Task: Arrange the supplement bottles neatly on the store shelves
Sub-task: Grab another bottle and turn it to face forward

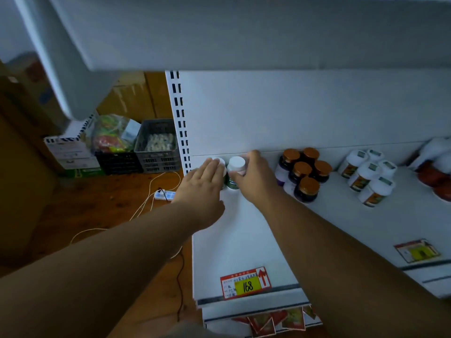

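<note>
Two green-labelled bottles with white caps stand side by side at the back left corner of the white shelf (244, 240). My right hand (253, 178) curls round the right one (234, 170). My left hand (203, 185) lies flat with straight fingers against the left one (221, 162), which is mostly hidden behind it. Further right stand several dark bottles with brown caps (302, 175), then several white bottles with orange labels (366, 179). Red-bodied bottles (433, 172) show at the right edge.
An upper shelf (244, 32) overhangs close above. A price tag reading 168 (245, 282) sits on the shelf's front rail. Left of the shelving, on the wooden floor, lie a power strip (164, 195) with cables, dark crates (156, 146) and cardboard boxes (70, 150).
</note>
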The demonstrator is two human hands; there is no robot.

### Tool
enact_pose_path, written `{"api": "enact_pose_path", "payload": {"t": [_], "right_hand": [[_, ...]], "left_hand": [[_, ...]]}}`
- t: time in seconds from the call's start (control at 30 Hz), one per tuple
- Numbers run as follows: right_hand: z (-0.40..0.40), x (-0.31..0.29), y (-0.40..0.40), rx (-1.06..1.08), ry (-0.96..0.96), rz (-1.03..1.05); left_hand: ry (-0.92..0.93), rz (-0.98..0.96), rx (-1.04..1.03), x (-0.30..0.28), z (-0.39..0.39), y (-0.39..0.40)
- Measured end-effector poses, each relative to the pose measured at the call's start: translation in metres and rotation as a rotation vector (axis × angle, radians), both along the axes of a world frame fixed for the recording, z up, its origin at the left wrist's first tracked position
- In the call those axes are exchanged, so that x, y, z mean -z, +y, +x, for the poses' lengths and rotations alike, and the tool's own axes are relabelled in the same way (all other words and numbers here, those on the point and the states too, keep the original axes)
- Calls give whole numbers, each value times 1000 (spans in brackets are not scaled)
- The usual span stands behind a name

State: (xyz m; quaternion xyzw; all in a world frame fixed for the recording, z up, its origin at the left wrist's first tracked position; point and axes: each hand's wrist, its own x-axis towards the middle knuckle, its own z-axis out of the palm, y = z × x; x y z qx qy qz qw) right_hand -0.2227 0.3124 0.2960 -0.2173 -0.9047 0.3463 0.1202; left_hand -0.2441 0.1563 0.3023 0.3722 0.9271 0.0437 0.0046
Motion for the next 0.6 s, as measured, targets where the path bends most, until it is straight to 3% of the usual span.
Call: {"api": "enact_pose_path", "payload": {"t": [0.2,0.4,0.6], "right_hand": [[63,-25,-15,40,85,47],[170,-56,1,256,279,-7],[308,-56,55,444,233,78]], "left_hand": [[-27,223,13,2,55,-3],[-120,205,468,18,119,40],[-137,264,686,15,223,120]]}}
